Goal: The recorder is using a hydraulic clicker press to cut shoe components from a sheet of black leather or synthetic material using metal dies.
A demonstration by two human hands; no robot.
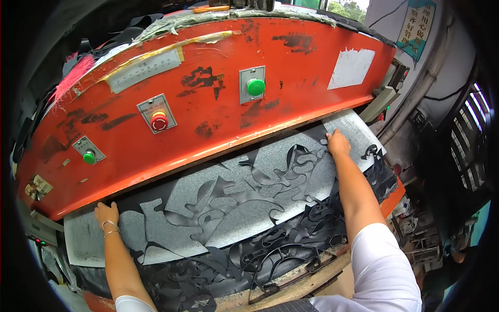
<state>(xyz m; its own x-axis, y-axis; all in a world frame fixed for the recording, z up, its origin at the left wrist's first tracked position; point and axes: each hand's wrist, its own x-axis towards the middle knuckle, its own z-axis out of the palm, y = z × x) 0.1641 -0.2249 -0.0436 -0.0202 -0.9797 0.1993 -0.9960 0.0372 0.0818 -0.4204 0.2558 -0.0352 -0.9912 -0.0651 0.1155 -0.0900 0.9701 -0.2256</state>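
A black sheet (148, 194) with large curved openings lies across a grey speckled board (86, 243), its far part running under a red machine beam. At the sheet's left end my left hand (107, 214), with bangles at the wrist, is closed on the edge. My right hand (339, 143) pinches the sheet's right edge, farther back on the board. Between the hands, thin black strips of the sheet (260, 177) twist and curl up off the board. The sheet's far edge is hidden beneath the beam.
The red beam (208, 114) carries a red button (159, 121), a green button (255, 87) and another green button (89, 157). Tangled black scraps (291, 239) heap along the board's near edge. A small curled scrap (371, 152) lies right of my right hand.
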